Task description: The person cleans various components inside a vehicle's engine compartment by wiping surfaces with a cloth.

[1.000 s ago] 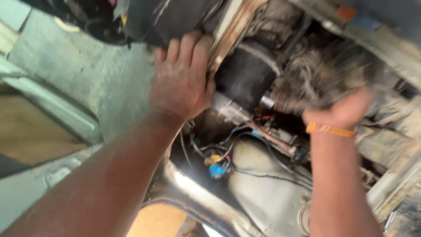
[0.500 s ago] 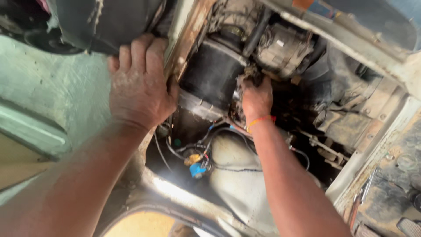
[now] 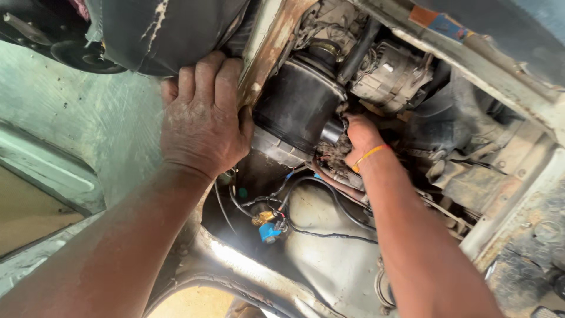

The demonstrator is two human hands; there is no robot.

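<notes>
My left hand (image 3: 203, 123) lies flat against a rusty metal frame edge (image 3: 272, 41), its thumb hooked around the edge and its fingertips up under a worn black cushion (image 3: 170, 29). My right hand (image 3: 360, 138), with an orange band (image 3: 369, 155) on the wrist, reaches into the engine bay. Its fingers are tucked in behind the lower end of a black cylindrical housing (image 3: 294, 106), among dirty wiring, so what they touch is hidden.
A grey alternator (image 3: 391, 73) and a black hose (image 3: 359, 41) sit above my right hand. Black wires (image 3: 318, 191) with a yellow and blue connector (image 3: 269, 231) hang below the housing. A pale body panel (image 3: 329, 259) and a grimy frame rail (image 3: 518, 194) surround the bay.
My right hand has pushed deeper in beside the black housing. The view has shifted slightly, and my left hand has kept its place on the frame edge.
</notes>
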